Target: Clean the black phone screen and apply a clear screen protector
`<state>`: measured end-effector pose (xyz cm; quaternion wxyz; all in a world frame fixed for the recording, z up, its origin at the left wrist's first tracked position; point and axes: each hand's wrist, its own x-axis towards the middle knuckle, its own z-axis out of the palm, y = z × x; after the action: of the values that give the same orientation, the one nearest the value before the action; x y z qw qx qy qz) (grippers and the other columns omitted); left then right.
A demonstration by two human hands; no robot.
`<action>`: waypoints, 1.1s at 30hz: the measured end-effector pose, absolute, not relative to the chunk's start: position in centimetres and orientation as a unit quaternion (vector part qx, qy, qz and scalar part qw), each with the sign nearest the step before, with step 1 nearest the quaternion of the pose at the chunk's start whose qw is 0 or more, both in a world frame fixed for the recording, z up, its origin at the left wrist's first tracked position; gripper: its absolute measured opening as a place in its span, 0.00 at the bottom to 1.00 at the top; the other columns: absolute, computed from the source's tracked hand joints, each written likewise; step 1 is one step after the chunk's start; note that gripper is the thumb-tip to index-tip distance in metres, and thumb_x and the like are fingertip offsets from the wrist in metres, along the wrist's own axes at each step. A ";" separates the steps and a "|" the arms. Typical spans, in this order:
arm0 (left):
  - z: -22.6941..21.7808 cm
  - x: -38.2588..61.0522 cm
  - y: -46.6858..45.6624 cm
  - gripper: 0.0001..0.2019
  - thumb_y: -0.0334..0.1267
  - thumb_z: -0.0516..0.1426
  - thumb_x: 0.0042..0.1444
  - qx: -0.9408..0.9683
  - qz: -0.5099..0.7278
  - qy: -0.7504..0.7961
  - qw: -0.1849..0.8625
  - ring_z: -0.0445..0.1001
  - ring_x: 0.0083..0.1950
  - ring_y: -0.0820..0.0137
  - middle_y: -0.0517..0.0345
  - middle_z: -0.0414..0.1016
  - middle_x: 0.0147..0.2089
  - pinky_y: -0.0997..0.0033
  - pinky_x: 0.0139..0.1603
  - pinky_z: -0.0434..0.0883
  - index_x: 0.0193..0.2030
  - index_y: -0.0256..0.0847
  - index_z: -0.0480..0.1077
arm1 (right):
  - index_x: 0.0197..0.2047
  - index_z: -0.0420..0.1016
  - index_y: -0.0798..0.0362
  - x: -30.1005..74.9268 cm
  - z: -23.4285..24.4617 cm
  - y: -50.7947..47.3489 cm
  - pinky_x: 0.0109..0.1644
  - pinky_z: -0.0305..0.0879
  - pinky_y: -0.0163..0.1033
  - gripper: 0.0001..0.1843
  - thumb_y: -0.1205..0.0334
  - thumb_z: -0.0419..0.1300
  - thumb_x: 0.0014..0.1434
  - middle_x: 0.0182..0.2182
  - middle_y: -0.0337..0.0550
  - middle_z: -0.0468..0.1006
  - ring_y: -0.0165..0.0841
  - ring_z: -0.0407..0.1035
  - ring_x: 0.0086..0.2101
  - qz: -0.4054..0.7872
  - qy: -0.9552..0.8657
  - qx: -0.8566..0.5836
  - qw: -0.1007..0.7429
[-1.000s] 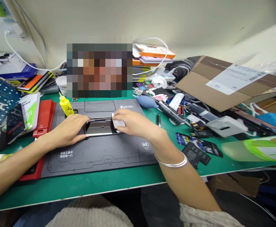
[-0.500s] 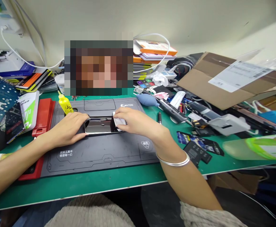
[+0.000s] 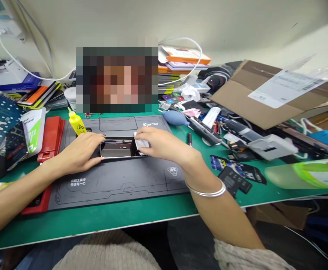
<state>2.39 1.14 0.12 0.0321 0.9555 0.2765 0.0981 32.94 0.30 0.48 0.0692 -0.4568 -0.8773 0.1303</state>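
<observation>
A phone [image 3: 117, 148] lies flat, screen up, on a dark grey work mat [image 3: 119, 176]. My left hand [image 3: 81, 153] clasps the phone's left end, thumb on the near edge and fingers over the far edge. My right hand [image 3: 158, 144] presses a small white wipe [image 3: 141, 144] onto the right part of the glass, its fingers pinched round the wipe. A silver bangle [image 3: 207, 191] sits on my right wrist.
A yellow squeeze bottle [image 3: 76, 123] stands at the mat's far left, beside a red case [image 3: 51, 137]. To the right lie a blue blower [image 3: 175, 118], a black pen [image 3: 189, 138], phone parts, a cardboard box [image 3: 262, 101]. Stacked boxes line the wall.
My right hand with the wipe has slid a little to the left along the screen. The left hand keeps its hold on the phone. The view has shifted slightly.
</observation>
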 end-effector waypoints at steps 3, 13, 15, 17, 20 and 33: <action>0.1 2.4 1.1 0.21 0.44 0.53 0.68 0.955 0.097 0.279 0.033 0.69 0.59 0.50 0.36 0.69 0.60 0.48 0.60 0.69 0.62 0.34 0.59 | 0.48 0.79 0.57 33.0 0.5 0.3 0.53 0.71 0.50 0.14 0.69 0.59 0.60 0.52 0.55 0.77 0.48 0.73 0.51 0.131 -0.878 -0.455 0.070; 0.0 2.4 1.2 0.22 0.44 0.57 0.66 0.951 0.062 0.299 0.040 0.72 0.58 0.50 0.36 0.72 0.58 0.49 0.58 0.71 0.61 0.34 0.61 | 0.46 0.79 0.57 32.8 0.7 0.2 0.52 0.71 0.49 0.12 0.68 0.60 0.59 0.53 0.55 0.76 0.48 0.72 0.52 0.131 -0.877 -0.459 0.053; -0.1 2.3 1.3 0.23 0.44 0.58 0.65 0.952 0.058 0.299 0.037 0.73 0.58 0.50 0.35 0.72 0.58 0.50 0.57 0.71 0.61 0.33 0.61 | 0.45 0.79 0.56 32.8 0.6 0.2 0.51 0.71 0.49 0.11 0.68 0.60 0.59 0.52 0.54 0.76 0.48 0.72 0.51 0.129 -0.879 -0.456 0.054; -0.2 2.2 1.4 0.24 0.45 0.58 0.65 0.953 0.060 0.296 0.031 0.73 0.57 0.51 0.35 0.72 0.58 0.50 0.57 0.71 0.62 0.33 0.61 | 0.44 0.79 0.55 32.8 0.6 0.2 0.50 0.71 0.48 0.11 0.68 0.60 0.59 0.51 0.53 0.76 0.47 0.72 0.50 0.130 -0.880 -0.453 0.059; -0.3 2.1 1.5 0.24 0.46 0.58 0.65 0.954 0.066 0.293 0.023 0.73 0.57 0.52 0.36 0.73 0.58 0.51 0.57 0.71 0.62 0.34 0.61 | 0.44 0.78 0.52 32.9 0.5 0.3 0.50 0.70 0.47 0.10 0.68 0.60 0.58 0.50 0.50 0.76 0.45 0.72 0.49 0.132 -0.881 -0.449 0.067; -0.5 1.8 1.7 0.26 0.47 0.57 0.66 0.956 0.066 0.284 0.021 0.72 0.61 0.52 0.35 0.71 0.61 0.50 0.60 0.71 0.64 0.33 0.60 | 0.52 0.74 0.53 33.2 1.2 0.0 0.53 0.69 0.50 0.26 0.58 0.72 0.51 0.54 0.52 0.73 0.49 0.69 0.54 0.135 -0.884 -0.446 0.030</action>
<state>1.82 1.72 -0.54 0.0212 0.9563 0.2838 0.0664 33.21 0.00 1.15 0.0298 -0.4460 -0.8843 0.1346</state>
